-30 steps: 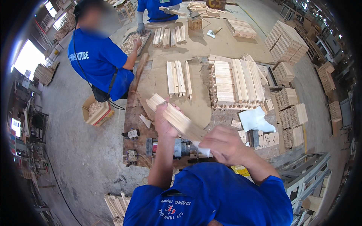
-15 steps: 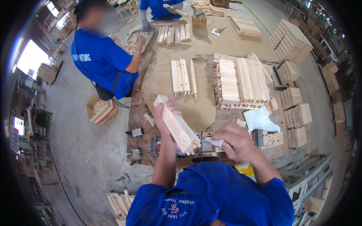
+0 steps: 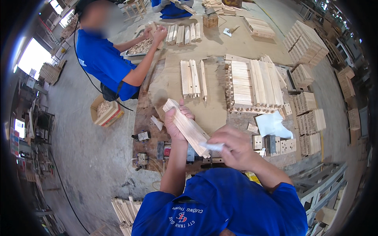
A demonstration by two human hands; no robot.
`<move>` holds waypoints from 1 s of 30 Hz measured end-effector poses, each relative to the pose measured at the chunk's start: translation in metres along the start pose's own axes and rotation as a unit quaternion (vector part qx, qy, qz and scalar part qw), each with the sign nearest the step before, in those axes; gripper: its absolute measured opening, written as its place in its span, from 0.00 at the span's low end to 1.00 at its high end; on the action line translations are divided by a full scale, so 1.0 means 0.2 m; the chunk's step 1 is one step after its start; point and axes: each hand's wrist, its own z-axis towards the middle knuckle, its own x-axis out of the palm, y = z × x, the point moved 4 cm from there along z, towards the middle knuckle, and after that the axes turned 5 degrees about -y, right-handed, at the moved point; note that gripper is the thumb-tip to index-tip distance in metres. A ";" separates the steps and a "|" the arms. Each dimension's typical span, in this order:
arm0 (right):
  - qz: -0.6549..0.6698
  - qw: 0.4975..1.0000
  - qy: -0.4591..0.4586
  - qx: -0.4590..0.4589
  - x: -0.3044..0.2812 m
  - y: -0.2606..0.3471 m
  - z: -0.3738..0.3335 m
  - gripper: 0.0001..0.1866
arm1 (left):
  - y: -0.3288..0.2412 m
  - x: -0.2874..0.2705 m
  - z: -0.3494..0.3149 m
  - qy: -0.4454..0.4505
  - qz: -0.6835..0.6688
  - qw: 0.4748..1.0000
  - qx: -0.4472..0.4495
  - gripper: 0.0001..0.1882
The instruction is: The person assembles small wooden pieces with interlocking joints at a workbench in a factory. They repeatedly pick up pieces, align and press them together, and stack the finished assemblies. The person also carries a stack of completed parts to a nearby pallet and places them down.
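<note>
My left hand (image 3: 171, 126) is closed around the upper part of a pale wooden bar (image 3: 188, 126), which may be several strips held together. It slants above the table, its lower end toward my chest. At that lower end my right hand (image 3: 238, 146), smeared by motion, pinches a small folded white cloth or paper (image 3: 212, 146). The white piece lies over or against the bar's end; I cannot tell how firmly it touches. Beyond my left hand, a few wooden bars (image 3: 189, 78) lie side by side on the cardboard (image 3: 212, 118).
A large stack of wooden bars (image 3: 254, 84) stands to the right, with a white sheet (image 3: 273, 124) nearer me. Metal clamps (image 3: 142, 136) line the near left table edge. At the far left, a co-worker (image 3: 106, 59) handles a wooden bar over a tray of small pieces (image 3: 138, 46).
My right hand has moved left with the white piece, onto the bar's lower end. The bar has turned slightly in my left hand. The co-worker has lifted both hands from the tray.
</note>
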 end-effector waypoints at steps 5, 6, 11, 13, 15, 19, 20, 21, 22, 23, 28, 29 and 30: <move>-0.087 0.987 -0.090 0.101 -0.16 -0.23 -0.15 0.08 | -0.06 -0.04 -0.02 -0.018 -0.022 0.999 0.016 0.27; -0.121 0.980 -0.080 0.134 -0.19 -0.30 -0.20 0.09 | -0.07 -0.04 -0.03 -0.019 -0.014 0.999 0.026 0.27; -0.356 0.899 0.049 0.251 -0.26 -0.67 -0.61 0.19 | -0.05 -0.01 0.01 -0.023 0.026 0.999 0.032 0.27; -0.491 0.830 0.143 0.221 -0.24 -0.65 -0.67 0.26 | -0.05 -0.01 -0.01 -0.059 0.101 0.990 0.079 0.28; -0.459 0.847 0.135 0.233 -0.25 -0.60 -0.64 0.31 | -0.01 0.01 -0.01 -0.100 0.187 0.971 0.112 0.30; -0.151 0.933 -0.002 0.328 -0.14 -0.44 -0.38 0.33 | 0.12 0.05 0.00 -0.135 0.370 0.907 0.148 0.34; -0.207 0.950 0.014 0.231 -0.09 -0.36 -0.27 0.33 | 0.18 0.07 0.00 -0.132 0.395 0.897 0.150 0.34; -0.264 0.955 0.031 0.132 -0.04 -0.28 -0.19 0.33 | 0.24 0.09 0.01 -0.127 0.419 0.886 0.153 0.33; -0.271 0.951 0.053 0.143 0.00 -0.27 -0.16 0.34 | 0.28 0.12 0.03 -0.110 0.420 0.886 0.163 0.32; -0.279 0.945 0.075 0.155 0.03 -0.27 -0.14 0.34 | 0.32 0.14 0.05 -0.103 0.415 0.891 0.155 0.32; -0.281 0.946 0.056 0.155 0.03 -0.35 -0.08 0.36 | 0.37 0.18 0.14 -0.072 0.404 0.905 0.115 0.30; -0.275 0.947 0.054 0.158 0.03 -0.37 -0.06 0.35 | 0.37 0.19 0.17 -0.062 0.404 0.907 0.106 0.30; -0.268 0.949 0.052 0.160 0.02 -0.39 -0.03 0.35 | 0.37 0.19 0.19 -0.064 0.395 0.912 0.086 0.31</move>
